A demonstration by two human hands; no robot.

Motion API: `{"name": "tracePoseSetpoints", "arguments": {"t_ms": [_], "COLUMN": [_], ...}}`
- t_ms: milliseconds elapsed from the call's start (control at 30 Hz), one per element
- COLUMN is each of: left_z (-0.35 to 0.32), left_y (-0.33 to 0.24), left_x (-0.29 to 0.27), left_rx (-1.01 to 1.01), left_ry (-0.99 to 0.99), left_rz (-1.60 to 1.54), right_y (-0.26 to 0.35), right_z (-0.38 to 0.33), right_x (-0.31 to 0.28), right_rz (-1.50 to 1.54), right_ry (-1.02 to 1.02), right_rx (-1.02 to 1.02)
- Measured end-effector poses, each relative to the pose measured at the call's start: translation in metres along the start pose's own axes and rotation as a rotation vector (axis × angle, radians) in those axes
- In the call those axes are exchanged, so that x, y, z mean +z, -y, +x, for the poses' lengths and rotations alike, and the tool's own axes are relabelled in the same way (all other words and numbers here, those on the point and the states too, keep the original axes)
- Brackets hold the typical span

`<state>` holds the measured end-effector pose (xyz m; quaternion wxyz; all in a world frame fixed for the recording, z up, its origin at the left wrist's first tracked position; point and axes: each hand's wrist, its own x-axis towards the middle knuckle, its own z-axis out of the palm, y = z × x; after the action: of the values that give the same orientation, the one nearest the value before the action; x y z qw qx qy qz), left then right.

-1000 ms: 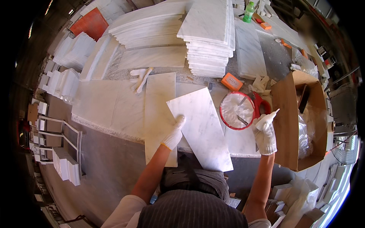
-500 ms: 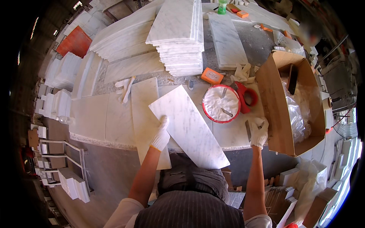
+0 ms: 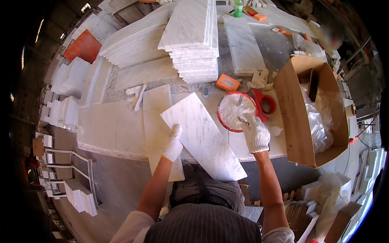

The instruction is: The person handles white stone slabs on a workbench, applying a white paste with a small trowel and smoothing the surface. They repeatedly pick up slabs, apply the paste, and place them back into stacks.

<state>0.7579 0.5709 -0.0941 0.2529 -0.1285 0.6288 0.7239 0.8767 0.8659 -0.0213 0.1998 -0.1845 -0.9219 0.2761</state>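
Marble tile (image 3: 202, 135) under left hand (image 3: 173, 144), right hand (image 3: 255, 135) over red-rimmed bowl (image 3: 236, 114), brown carton (image 3: 298, 121) beside

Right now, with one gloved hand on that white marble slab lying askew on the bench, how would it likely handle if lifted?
The marble slab looks rigid and probably heavy for its thinness. Its near end overhangs the bench edge, so it could tip. Only the left hand steadies it; polished stone may slip in cloth gloves, and corners likely chip.

The gloved left hand (image 3: 173, 143) presses a marble tile (image 3: 202, 135) (lying askew); the right hand (image 3: 256, 134) grips a tool over a red-rimmed bowl (image 3: 235, 111).
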Motion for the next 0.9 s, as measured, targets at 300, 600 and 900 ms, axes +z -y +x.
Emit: {"name": "tracePoseSetpoints", "arguments": {"t_ms": [300,600,900], "left_z": [-0.006,-0.009,-0.012], "left_y": [-0.003,-0.007,-0.012], "left_x": [-0.001,0.002,0.004], "left_rx": [-0.013,0.007,0.018], "left_ry": [0.01,0.02,0.04], "left_rz": [0.001,0.047,0.101], "right_y": [-0.003,-0.021,-0.036], "right_z": [0.007,0.0,0.0], "right_x": [-0.017,0.016,0.032], "right_rz": [0.124,0.302,0.468], "right_ry": [-0.041,0.036,0.13], "right_rx": [0.12,0.251,0.42]}}
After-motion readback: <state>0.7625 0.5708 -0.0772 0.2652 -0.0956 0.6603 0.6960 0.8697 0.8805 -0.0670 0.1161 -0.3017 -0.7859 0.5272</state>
